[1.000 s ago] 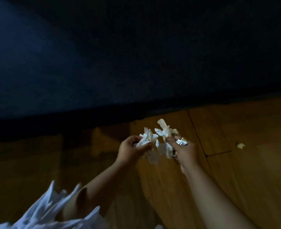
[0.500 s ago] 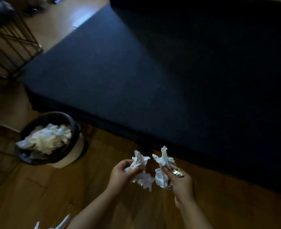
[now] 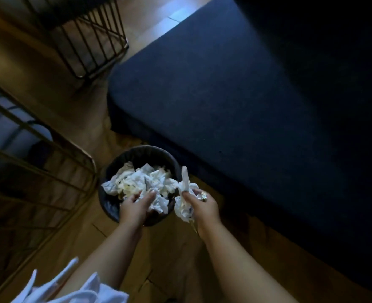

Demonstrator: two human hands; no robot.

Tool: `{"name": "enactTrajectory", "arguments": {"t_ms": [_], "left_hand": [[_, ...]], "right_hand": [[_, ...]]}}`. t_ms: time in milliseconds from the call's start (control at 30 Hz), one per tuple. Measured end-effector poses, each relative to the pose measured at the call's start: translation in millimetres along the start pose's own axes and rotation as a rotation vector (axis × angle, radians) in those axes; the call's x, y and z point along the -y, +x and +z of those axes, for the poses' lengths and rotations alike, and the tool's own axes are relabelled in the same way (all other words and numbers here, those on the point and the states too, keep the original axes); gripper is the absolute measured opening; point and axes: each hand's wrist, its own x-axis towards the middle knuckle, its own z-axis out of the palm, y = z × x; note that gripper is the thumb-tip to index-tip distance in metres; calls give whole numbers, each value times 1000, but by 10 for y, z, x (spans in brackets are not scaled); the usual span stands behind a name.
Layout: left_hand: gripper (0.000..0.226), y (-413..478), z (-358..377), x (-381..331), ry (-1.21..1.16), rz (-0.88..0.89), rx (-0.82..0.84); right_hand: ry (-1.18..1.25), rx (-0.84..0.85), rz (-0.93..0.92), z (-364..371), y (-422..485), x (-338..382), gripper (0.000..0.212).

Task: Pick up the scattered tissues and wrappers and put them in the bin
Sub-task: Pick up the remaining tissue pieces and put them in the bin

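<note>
A round black bin stands on the wooden floor, heaped with crumpled white tissues. My left hand is over the bin's near rim and pinches a white tissue between thumb and fingers, right against the heap. Just right of the bin, my right hand grips a crumpled tissue that sticks up and hangs down from the fist. It also holds a shiny foil wrapper against the knuckles.
A large dark blue padded block fills the right side, its edge close behind the bin. Wire racks stand at the left and top left. White cloth hangs at the bottom left.
The view swung left and the bin came from the far left to the centre. Both hands carried their tissues to it; the left hand now reaches over the rim.
</note>
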Motion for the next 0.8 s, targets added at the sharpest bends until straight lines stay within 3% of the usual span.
{"name": "enactTrajectory", "arguments": {"t_ms": [133,233,400,567,700,800], "left_hand": [[54,614,-152,-93,42,28,-61],[49,967,-223,-6,94,43,-32],[35,1360,-231,213,323,248,-119],[16,1746,-222,460,391,203,-176],[6,1930,-253,591,520,143,-140],[17,1863,-261,544,542,161,-114]], "right_hand": [[-108,23,-21,575,495,-50,33],[-149,33,-29,832,852,-151,24],[-357,-54,-92,1068,1429,-461,27],[-552,-64,-83,1173,1774,-734,22],[-788,37,-78,1099,1819,-817,29],[-806,117,-96,1043,1744,-744,44]]}}
